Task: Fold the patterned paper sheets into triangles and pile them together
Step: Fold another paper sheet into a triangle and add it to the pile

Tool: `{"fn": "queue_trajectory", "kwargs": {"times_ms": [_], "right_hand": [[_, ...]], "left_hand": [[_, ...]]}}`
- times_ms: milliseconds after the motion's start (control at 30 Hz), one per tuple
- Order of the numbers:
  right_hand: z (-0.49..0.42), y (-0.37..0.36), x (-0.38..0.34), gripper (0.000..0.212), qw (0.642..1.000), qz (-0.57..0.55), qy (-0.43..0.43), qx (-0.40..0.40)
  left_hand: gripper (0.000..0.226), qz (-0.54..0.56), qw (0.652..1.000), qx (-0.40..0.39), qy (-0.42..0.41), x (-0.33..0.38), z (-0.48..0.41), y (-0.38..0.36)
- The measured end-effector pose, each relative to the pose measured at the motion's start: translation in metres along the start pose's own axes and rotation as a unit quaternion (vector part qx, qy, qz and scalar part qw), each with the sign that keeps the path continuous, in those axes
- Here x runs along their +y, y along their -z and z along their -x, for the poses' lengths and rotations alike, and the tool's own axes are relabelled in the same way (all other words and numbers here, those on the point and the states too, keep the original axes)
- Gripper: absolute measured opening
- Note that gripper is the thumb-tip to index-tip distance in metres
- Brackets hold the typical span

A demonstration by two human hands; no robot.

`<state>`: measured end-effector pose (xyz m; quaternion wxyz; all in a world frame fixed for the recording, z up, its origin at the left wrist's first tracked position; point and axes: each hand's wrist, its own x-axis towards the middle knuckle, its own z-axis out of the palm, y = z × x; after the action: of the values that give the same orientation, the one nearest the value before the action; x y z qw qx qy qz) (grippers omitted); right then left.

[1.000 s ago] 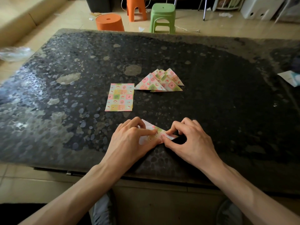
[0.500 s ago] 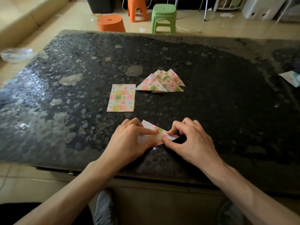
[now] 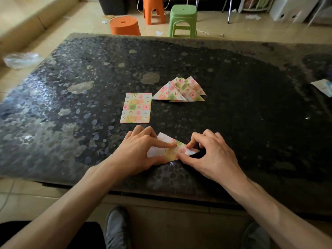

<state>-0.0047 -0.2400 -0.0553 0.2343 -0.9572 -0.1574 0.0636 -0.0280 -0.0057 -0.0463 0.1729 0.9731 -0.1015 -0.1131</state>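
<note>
A patterned paper sheet (image 3: 173, 150), partly folded with its white back showing, lies near the front edge of the dark table (image 3: 233, 105). My left hand (image 3: 138, 151) presses it down with the index finger stretched across it. My right hand (image 3: 210, 155) pinches the sheet's right end between thumb and index finger. Farther back, a flat stack of unfolded patterned sheets (image 3: 136, 107) lies left of centre. Right of that stack sits a pile of folded triangles (image 3: 179, 90), overlapping each other.
A white paper piece (image 3: 323, 87) lies at the table's right edge. Beyond the table stand an orange stool (image 3: 124, 26), a taller orange stool (image 3: 153, 9) and a green stool (image 3: 183, 20). A plastic bag (image 3: 19, 59) lies on the floor at left. My shoes show under the table.
Both hands stay on the sheet in nearly the same pose. The camera view has shifted slightly, so everything sits a bit lower in frame.
</note>
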Motion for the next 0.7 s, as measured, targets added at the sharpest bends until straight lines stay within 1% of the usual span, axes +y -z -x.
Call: {"fn": "queue_trajectory", "kwargs": {"times_ms": [100, 200, 333, 500, 567, 700], "right_hand": [[-0.001, 0.001, -0.003, 0.038, 1.000, 0.008, -0.009, -0.009], [0.000, -0.002, -0.008, 0.041, 1.000, 0.020, -0.017, 0.003], [0.004, -0.009, -0.013, 0.054, 0.999, 0.042, -0.027, 0.018], [0.005, -0.011, -0.016, 0.053, 0.998, 0.054, -0.038, 0.019], [0.007, -0.012, -0.018, 0.053, 0.997, 0.060, -0.036, 0.025], [0.010, -0.018, -0.024, 0.064, 0.994, 0.092, -0.044, 0.037]], "left_hand": [[0.052, -0.014, 0.999, -0.038, -0.013, -0.005, -0.001, 0.007], [0.054, -0.033, 0.999, -0.033, -0.018, -0.003, -0.002, 0.008], [0.054, -0.036, 0.999, -0.026, -0.027, -0.003, -0.003, 0.009], [0.061, 0.011, 0.997, -0.066, -0.032, -0.011, -0.002, 0.009], [0.063, 0.010, 0.997, -0.068, -0.032, -0.012, -0.004, 0.009], [0.062, 0.003, 0.998, -0.061, -0.034, -0.012, -0.004, 0.008]]}}
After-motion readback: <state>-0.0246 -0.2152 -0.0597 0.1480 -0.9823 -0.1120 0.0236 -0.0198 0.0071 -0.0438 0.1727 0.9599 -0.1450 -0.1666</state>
